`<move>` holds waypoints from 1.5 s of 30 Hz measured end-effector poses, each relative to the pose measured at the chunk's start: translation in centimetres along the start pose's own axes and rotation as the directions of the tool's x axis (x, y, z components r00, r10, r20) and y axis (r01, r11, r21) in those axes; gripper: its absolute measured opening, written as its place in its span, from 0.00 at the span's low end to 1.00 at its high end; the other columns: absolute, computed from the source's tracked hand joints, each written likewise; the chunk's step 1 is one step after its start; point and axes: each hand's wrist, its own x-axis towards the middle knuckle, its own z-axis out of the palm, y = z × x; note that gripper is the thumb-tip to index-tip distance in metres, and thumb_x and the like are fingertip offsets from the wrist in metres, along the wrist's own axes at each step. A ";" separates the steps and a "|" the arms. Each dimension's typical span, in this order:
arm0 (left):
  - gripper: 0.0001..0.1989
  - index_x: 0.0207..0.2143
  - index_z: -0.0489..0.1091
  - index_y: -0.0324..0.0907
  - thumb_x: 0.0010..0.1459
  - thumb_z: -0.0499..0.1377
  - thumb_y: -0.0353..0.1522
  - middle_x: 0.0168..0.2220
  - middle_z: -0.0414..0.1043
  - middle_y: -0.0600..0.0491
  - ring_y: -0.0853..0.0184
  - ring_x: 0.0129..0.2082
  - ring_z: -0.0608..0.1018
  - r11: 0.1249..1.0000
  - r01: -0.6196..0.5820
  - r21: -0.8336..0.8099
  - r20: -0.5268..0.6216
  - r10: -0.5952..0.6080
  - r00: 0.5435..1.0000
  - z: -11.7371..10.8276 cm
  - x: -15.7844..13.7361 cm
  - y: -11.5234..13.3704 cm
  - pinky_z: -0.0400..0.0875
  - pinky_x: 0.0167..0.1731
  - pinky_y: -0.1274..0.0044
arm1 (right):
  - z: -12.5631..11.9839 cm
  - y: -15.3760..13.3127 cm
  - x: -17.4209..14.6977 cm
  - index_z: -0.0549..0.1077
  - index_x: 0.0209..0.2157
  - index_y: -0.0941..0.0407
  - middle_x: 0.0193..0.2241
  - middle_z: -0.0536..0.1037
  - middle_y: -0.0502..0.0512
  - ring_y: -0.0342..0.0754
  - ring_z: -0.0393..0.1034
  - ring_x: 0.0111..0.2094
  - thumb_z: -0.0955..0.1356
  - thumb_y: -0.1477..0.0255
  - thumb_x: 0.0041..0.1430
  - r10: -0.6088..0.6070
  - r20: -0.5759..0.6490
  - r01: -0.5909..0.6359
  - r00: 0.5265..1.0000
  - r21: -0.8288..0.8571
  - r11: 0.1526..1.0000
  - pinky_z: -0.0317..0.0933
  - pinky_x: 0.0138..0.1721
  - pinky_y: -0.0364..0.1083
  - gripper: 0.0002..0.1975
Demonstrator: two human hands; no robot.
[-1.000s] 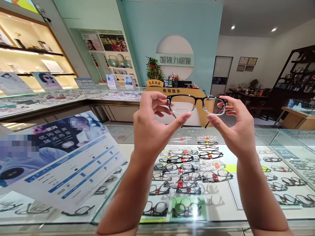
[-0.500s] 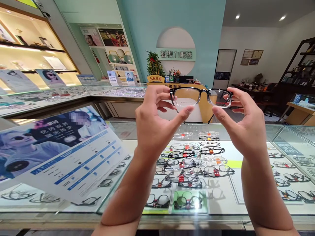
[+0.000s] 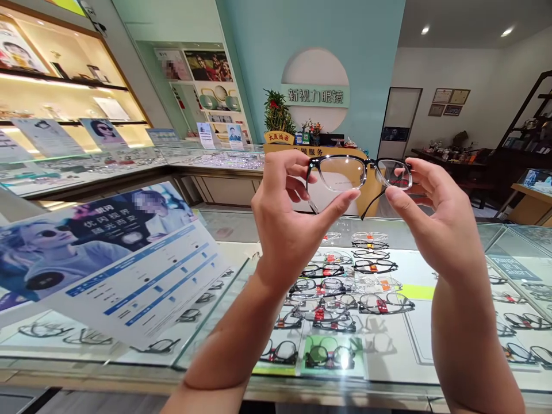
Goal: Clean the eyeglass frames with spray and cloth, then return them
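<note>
A pair of eyeglasses (image 3: 371,164) with a black upper rim and clear lower rim is held up in front of me, above the glass display case (image 3: 224,359). My left hand (image 3: 288,201) pinches its left end, thumb below the lens and fingers at the hinge. My right hand (image 3: 440,213) grips the right end the same way, thumb under the right lens. One dark temple arm points down between the hands. Small print shows on the left lens and red marking on the right one. Below, rows of eyeglasses (image 3: 330,286) lie inside the case.
A printed leaflet (image 3: 172,293) stands on the glass at left. A second lit counter (image 3: 215,161) runs along the back left, with lit shelves (image 3: 73,98) behind. A yellow service desk (image 3: 280,148) and a plant (image 3: 278,112) stand ahead. A wooden desk (image 3: 448,161) sits at back right.
The eyeglasses have turned slightly, the right end swinging farther away, and both hands moved a little to the right in view. The whole scene has also shifted slightly right.
</note>
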 end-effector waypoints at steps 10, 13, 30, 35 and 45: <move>0.32 0.48 0.70 0.49 0.50 0.77 0.54 0.42 0.72 0.53 0.63 0.36 0.77 0.999 0.014 0.050 -0.038 -0.012 0.999 0.1 -0.3 0.8 0.76 0.38 0.66 | 0.1 0.1 0.0 0.74 0.63 0.49 0.59 0.82 0.63 0.60 0.80 0.52 0.71 0.52 0.66 -0.009 0.005 0.009 1.000 -0.017 1.000 0.75 0.55 0.64 0.28; 0.30 0.48 0.70 0.50 0.52 0.77 0.52 0.42 0.71 0.53 0.63 0.36 0.76 0.999 0.005 0.046 -0.030 -0.003 1.000 0.0 -0.2 1.0 0.75 0.39 0.66 | 0.2 0.0 0.0 0.75 0.62 0.51 0.57 0.82 0.63 0.61 0.80 0.51 0.72 0.53 0.65 0.029 0.018 -0.028 0.999 -0.014 1.000 0.74 0.55 0.64 0.28; 0.28 0.44 0.69 0.48 0.53 0.76 0.52 0.40 0.72 0.54 0.66 0.31 0.71 0.987 -0.113 0.115 -0.077 0.122 0.989 0.0 0.3 1.2 0.72 0.33 0.68 | 0.3 0.1 0.0 0.76 0.63 0.52 0.55 0.84 0.64 0.63 0.80 0.53 0.71 0.53 0.66 0.057 0.058 -0.057 0.997 -0.014 0.998 0.73 0.57 0.66 0.29; 0.28 0.46 0.69 0.49 0.52 0.78 0.49 0.41 0.71 0.54 0.67 0.31 0.69 0.987 -0.141 0.070 -0.078 0.147 0.986 0.0 0.4 1.3 0.69 0.32 0.69 | 0.4 0.1 -0.1 0.76 0.63 0.52 0.54 0.85 0.64 0.63 0.80 0.53 0.71 0.52 0.67 0.060 0.065 -0.059 0.996 -0.013 0.998 0.73 0.58 0.67 0.29; 0.27 0.51 0.69 0.55 0.57 0.72 0.54 0.45 0.72 0.50 0.59 0.38 0.77 0.996 -0.057 0.074 0.005 0.057 0.998 -0.3 0.3 1.1 0.74 0.37 0.61 | 0.4 0.0 0.0 0.76 0.63 0.52 0.55 0.84 0.65 0.63 0.80 0.53 0.71 0.52 0.66 0.063 0.071 -0.061 0.995 -0.031 0.998 0.73 0.56 0.66 0.30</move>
